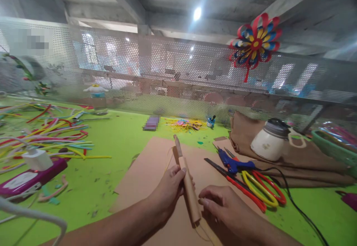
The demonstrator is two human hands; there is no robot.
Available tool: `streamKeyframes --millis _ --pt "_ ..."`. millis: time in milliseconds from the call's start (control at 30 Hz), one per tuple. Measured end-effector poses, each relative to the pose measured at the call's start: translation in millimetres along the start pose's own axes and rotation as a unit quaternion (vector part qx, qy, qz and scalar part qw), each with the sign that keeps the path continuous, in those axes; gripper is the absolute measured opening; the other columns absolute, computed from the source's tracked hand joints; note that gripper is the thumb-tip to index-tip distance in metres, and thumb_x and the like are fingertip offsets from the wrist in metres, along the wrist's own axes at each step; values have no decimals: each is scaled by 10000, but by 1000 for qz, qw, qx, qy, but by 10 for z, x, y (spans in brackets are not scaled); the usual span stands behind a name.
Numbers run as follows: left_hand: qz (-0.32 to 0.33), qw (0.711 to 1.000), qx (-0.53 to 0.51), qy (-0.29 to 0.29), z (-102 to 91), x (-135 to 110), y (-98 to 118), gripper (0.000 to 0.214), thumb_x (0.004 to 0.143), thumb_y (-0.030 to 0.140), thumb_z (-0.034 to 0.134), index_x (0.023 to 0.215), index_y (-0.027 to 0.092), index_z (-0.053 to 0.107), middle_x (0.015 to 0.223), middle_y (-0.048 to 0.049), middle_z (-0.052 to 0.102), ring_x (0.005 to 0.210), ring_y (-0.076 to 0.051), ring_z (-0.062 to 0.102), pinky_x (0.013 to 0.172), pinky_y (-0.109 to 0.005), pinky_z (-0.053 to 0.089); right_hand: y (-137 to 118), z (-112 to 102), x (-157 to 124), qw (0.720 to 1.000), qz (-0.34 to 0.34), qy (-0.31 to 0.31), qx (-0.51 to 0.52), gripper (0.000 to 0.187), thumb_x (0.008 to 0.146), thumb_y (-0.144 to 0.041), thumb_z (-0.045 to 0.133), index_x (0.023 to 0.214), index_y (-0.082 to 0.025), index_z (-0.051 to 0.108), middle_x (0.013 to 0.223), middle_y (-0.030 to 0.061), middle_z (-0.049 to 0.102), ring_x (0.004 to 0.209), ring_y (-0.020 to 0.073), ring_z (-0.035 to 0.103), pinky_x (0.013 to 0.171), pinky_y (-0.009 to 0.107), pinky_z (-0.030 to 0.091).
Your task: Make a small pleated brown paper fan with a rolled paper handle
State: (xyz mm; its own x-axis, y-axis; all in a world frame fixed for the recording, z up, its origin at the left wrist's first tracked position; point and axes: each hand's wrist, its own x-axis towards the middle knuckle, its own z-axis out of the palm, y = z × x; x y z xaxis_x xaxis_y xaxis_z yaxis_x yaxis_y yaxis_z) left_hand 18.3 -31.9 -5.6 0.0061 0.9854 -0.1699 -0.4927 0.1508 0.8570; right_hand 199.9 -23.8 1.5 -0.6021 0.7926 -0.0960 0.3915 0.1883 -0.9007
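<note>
My left hand (170, 188) is wrapped round the middle of a light brown tube (190, 192) that looks like rolled cardboard. A flat brown strip (177, 147) sticks out of its far end, and a paler strip (209, 233) shows at the near end. Thin yellow string (168, 160) hangs in a loop along its left side. Just right of the tube's lower part is my right hand (220, 205), fingers curled and thumb against them; whatever they pinch is too small or hidden. Beneath both hands lies a brown cardboard sheet (145, 168).
To the right are a blue glue gun (232, 162), a red-handled knife (242, 190), scissors (263, 192), folded brown cloth (301, 164) and a white jug (269, 142). Coloured pipe cleaners (64, 134) and a purple power strip (36, 175) lie left. A mesh panel (167, 71) stands behind.
</note>
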Motion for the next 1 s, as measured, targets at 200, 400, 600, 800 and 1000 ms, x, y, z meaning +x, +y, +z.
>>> streamKeyframes --millis 200,400,600,800,1000 --pt "-2 1000 7 -2 -3 -21 13 148 875 228 587 763 176 506 657 9 582 607 -130 568 658 -268 474 -93 -123 -12 996 -9 4 -87 212 871 -234 531 860 -155 728 803 57 719 766 203 627 668 269 454" --pt "-1 1000 7 5 9 -31 34 140 894 222 562 775 174 505 662 9 578 614 -131 567 655 -269 471 -147 -156 1 986 -42 18 -163 212 882 -209 521 873 -169 730 858 60 744 806 203 648 694 265 449" --pt "-1 1000 2 15 13 -46 64 150 884 231 577 766 172 508 663 4 588 622 -128 569 651 -259 471 -139 -146 -30 983 -64 21 -170 193 905 -223 539 862 -183 722 857 49 739 805 191 646 719 266 440" --pt "-12 1000 6 26 9 -46 101 161 858 252 618 766 173 512 659 4 595 615 -130 575 643 -258 475 -125 -210 -63 978 -81 38 -190 178 908 -246 559 895 -202 731 866 50 740 812 202 645 723 284 440" --pt "-17 999 16 31 7 -40 129 164 842 272 640 771 167 536 676 -5 607 627 -132 577 652 -267 484 -9 -438 -104 976 -49 77 -199 223 944 -295 527 920 -203 729 930 48 745 883 213 650 781 298 451"
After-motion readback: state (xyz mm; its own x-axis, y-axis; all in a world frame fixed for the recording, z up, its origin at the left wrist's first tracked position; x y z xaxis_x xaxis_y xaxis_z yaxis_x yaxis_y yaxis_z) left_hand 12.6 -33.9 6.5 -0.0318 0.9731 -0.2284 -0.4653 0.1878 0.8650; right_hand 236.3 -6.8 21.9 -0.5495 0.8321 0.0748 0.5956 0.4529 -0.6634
